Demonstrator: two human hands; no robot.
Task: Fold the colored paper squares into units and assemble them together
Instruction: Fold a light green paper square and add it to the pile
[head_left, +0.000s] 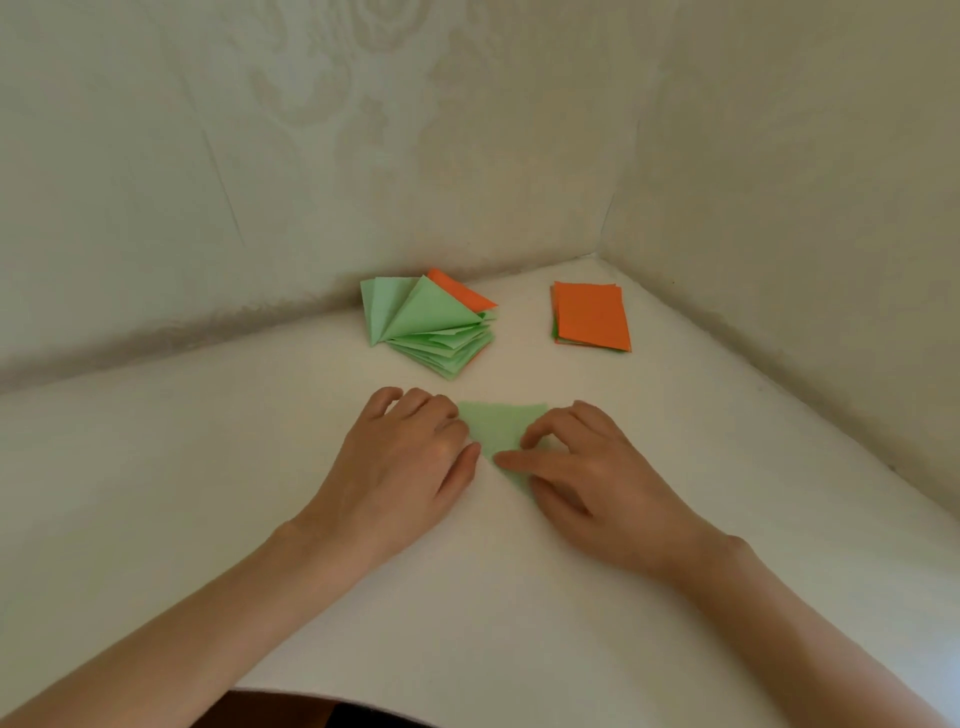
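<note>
Green paper triangle (498, 428) lies flat on the white counter (675, 519), near the person and between both hands. It is well in front of the fanned pile of folded units (431, 325) at the back left and the stack of unfolded squares (591, 316), orange on top, at the back right.

In the head view, the right grip (582, 467) is released rather than clenched. Its forefinger lies straight across the lower part of the paper and the other fingertips arch down onto it, most likely to flatten a crease while the sheet stays put. The left grip (410, 452) sits knuckles up, fingers bent over the paper's left corner and thumb straight along the sloping edge. I cannot tell whether it pinches that corner or only pins it. It probably anchors the sheet against sliding.

The triangle's long edge is the far one and runs left to right. Its point aims back toward the person, slightly to the right, and passes under the right thumb.
</note>
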